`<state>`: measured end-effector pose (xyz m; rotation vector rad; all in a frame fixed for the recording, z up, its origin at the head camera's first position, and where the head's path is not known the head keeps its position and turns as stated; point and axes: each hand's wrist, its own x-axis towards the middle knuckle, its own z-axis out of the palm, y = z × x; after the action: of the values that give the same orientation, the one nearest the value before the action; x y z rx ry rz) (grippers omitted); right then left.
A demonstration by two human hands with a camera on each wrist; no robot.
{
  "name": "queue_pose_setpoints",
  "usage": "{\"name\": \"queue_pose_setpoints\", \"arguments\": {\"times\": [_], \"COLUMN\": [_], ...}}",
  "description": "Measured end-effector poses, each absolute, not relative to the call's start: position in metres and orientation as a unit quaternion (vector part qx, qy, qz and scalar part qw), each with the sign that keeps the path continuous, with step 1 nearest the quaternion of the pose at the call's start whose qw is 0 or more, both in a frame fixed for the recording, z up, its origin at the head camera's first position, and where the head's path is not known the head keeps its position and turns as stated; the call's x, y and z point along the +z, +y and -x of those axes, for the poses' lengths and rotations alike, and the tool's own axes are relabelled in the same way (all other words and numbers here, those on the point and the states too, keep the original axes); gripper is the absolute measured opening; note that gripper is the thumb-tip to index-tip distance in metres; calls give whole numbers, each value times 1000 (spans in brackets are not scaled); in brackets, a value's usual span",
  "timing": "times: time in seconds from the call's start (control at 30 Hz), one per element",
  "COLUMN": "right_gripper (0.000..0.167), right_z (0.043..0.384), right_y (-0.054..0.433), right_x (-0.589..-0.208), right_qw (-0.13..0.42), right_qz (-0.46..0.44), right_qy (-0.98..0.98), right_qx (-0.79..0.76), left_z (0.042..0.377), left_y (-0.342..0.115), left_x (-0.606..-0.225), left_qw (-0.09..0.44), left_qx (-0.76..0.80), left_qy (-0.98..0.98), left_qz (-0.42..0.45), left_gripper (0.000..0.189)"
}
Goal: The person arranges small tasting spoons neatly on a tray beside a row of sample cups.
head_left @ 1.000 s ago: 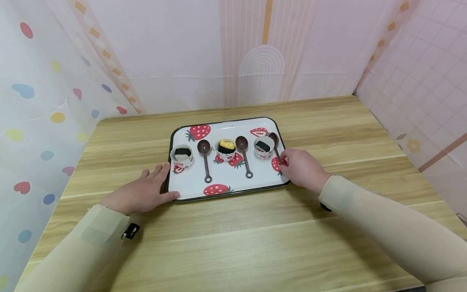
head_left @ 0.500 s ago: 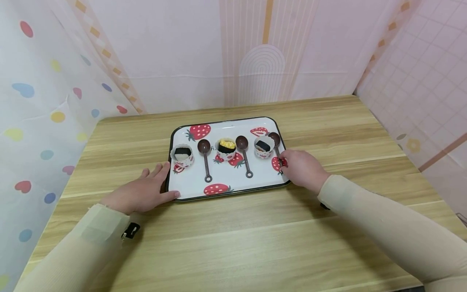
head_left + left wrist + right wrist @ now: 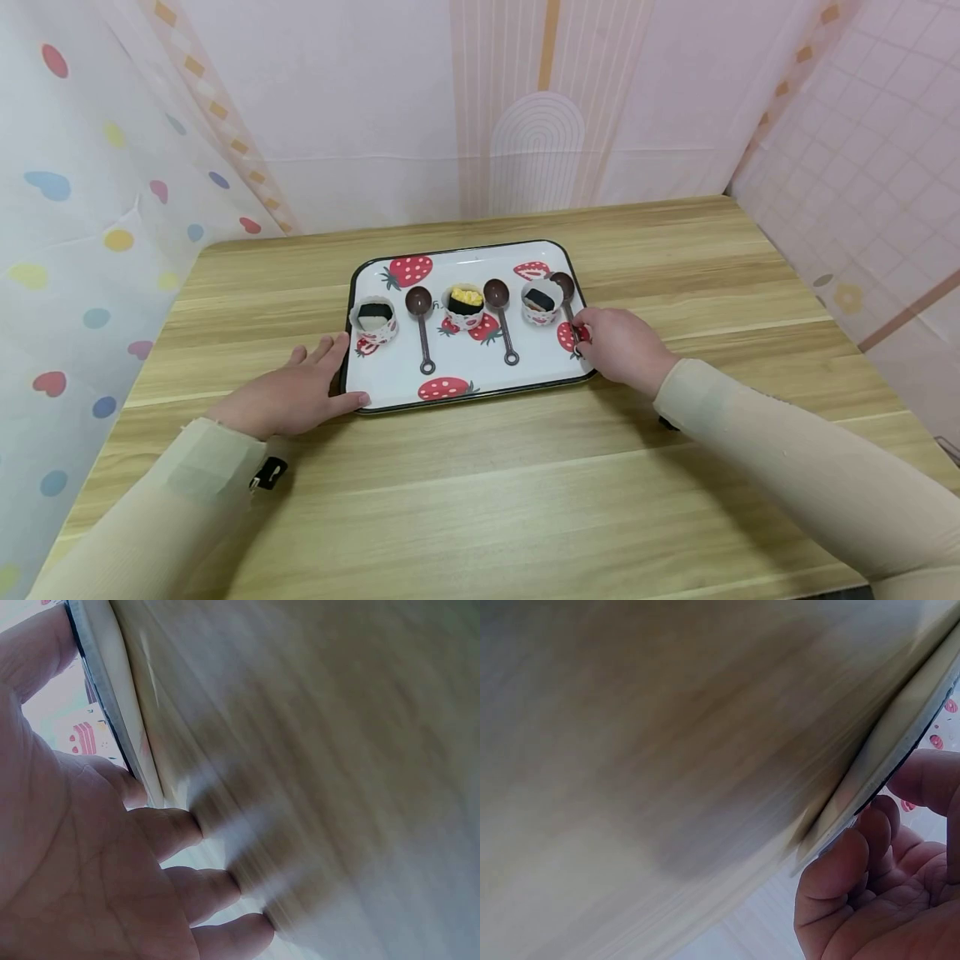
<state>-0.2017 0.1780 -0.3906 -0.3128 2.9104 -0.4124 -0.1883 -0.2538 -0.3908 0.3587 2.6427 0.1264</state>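
A white enamel tray [image 3: 390, 375] with a black rim and strawberry prints lies on the table. My left hand [image 3: 292, 396] rests at its left side, thumb on the rim; the left wrist view shows the other fingers spread along the table. My right hand [image 3: 626, 346] is at the tray's right edge, its curled fingers and thumb pinching the handle end of a brown spoon [image 3: 562, 286]. In the right wrist view the fingers [image 3: 840, 862] bend close against the rim, and the spoon is hidden. Two more brown spoons [image 3: 419, 302] lie between three paper cups [image 3: 542, 302] holding sushi pieces.
The middle cup [image 3: 465, 308] has a yellow-topped piece, and the left cup [image 3: 375, 321] a black-banded one. The wooden table [image 3: 480, 500] extends around the tray. Patterned curtains [image 3: 360, 100] hang behind it and at both sides.
The spoon at the right has shifted slightly, its handle now standing a little straighter beside the right cup. Both hands and the tray hold nearly the same place.
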Motion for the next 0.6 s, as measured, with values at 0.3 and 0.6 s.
{"name": "queue_pose_setpoints", "arguments": {"times": [0.3,0.6], "right_gripper": [38,39], "right_z": [204,206], "right_y": [178,177], "right_x": [-390,-389], "right_qw": [101,99], "right_qz": [100,100], "right_qy": [981,983], "right_qx": [-130,-119], "left_z": [188,187], "left_y": [-254,-254], "left_x": [-390,-391], "left_qw": [233,231], "left_qx": [45,47], "left_qy": [963,963], "left_qz": [-130,-133], "left_gripper": [120,119]}}
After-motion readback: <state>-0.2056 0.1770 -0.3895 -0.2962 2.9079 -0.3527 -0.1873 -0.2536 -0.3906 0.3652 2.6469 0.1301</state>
